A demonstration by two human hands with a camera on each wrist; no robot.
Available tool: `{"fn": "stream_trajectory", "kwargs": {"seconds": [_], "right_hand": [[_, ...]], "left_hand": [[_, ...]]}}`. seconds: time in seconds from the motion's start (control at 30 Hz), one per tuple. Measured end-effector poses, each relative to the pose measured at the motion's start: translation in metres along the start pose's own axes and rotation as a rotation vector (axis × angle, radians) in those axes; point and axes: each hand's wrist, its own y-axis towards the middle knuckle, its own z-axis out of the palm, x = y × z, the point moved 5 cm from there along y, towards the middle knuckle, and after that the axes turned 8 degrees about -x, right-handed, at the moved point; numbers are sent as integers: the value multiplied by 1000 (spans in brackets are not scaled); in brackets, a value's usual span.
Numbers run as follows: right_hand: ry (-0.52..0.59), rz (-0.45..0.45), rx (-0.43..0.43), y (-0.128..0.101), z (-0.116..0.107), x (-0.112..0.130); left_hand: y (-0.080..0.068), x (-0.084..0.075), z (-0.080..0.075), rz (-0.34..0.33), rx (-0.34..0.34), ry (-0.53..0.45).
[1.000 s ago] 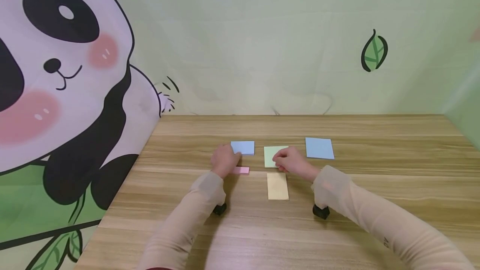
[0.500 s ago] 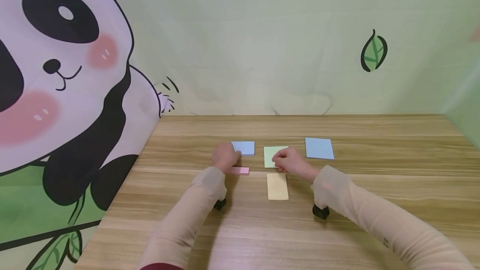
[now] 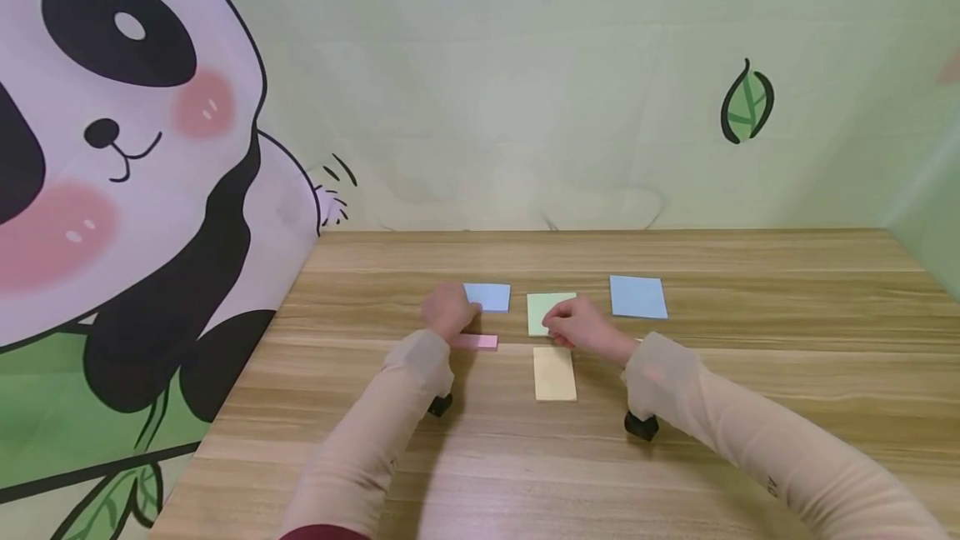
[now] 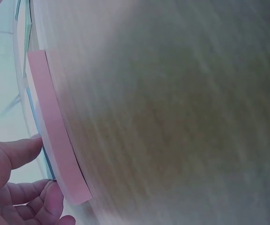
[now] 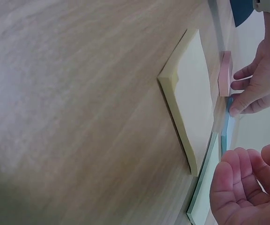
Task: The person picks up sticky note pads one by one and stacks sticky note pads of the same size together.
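My left hand [image 3: 448, 309] is at the left end of a blue sticky note pad [image 3: 489, 297], which it pinches between thumb and fingers. Part of that pad is hidden under the hand. A narrow pink sticky note pad [image 4: 55, 126] lies just nearer than the blue one, close to the left fingers. My right hand [image 3: 581, 324], fingers loosely curled and thumb apart in the right wrist view, hovers over the near right corner of a pale green sticky note pad [image 3: 540, 313]. Nothing shows between its fingers. A cream-yellow sticky note pad [image 5: 191, 89] lies on the near side of it.
A larger blue square sticky note pad [image 3: 638, 297] lies beyond the right wrist. All the pads rest on a wood-grain table [image 3: 525, 473]. Behind it hangs a pale green backdrop [image 3: 465, 107] with a printed panda [image 3: 285, 182] at the left.
The left hand has shifted slightly away from the body, and the blue pad at its fingers has slid a little to the right. The right hand has barely moved.
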Motion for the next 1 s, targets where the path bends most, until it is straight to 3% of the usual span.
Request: {"fn": "stream_trajectory", "kwargs": {"seconds": [0.4, 0.57, 0.77, 1.0], "right_hand": [[-6, -18, -8, 7, 9, 3], [-63, -29, -39, 11, 10, 12], [-166, -83, -70, 21, 12, 31], [-177, -66, -50, 34, 18, 39]], "left_hand": [[3, 0, 3, 88, -5, -68], [-1, -1, 0, 83, -9, -100], [-8, -4, -9, 55, -44, -65], [-16, -9, -12, 54, -35, -91]]}}
